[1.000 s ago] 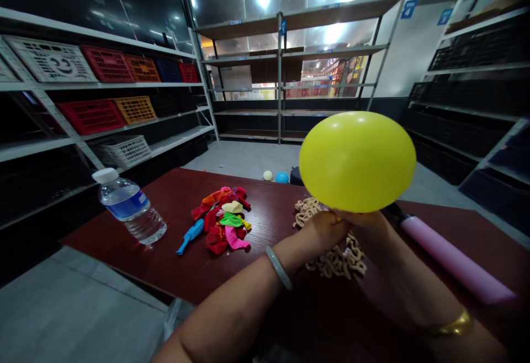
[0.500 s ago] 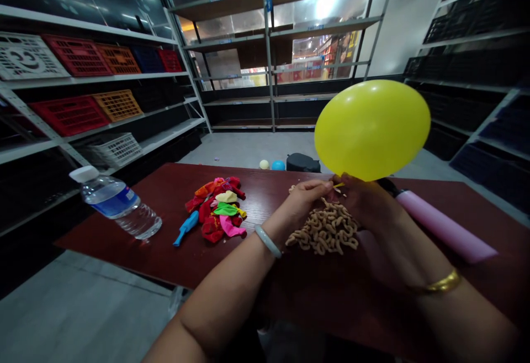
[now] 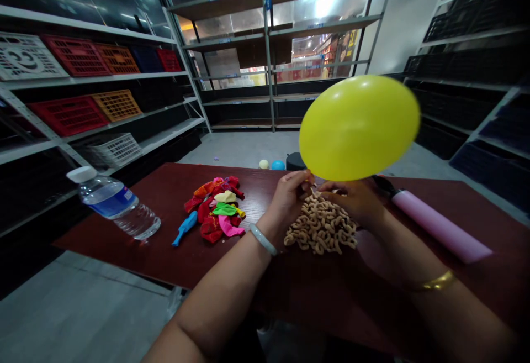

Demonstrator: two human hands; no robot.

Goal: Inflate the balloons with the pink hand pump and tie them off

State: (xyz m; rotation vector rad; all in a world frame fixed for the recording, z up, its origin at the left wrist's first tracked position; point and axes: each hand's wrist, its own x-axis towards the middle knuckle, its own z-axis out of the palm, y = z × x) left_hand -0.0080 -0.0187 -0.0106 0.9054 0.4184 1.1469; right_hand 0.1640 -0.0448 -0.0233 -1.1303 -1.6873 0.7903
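A large inflated yellow balloon [image 3: 359,128] hovers above the far side of the dark red table, its neck end pointing down. My left hand [image 3: 292,189], with a pale bangle on the wrist, pinches the balloon near its neck. My right hand [image 3: 350,200] has its fingers closed just right of the neck; what they grip is too small to make out. Below both hands lies a heap of small tan curled pieces [image 3: 322,227]. To the left is a pile of limp, uninflated balloons [image 3: 215,208] in several colours.
A water bottle [image 3: 118,203] stands at the table's [image 3: 165,263] left. On the right lies a pink cylinder with a black end [image 3: 441,225], like a hand pump. Beyond, a white ball [image 3: 264,164] and blue ball [image 3: 277,164] rest on the floor; shelves with crates [image 3: 74,56] surround the room.
The yellow balloon has shifted left and slightly up. My left hand has moved left to the balloon's neck, while my right hand has come lower and left, away from the balloon's underside.
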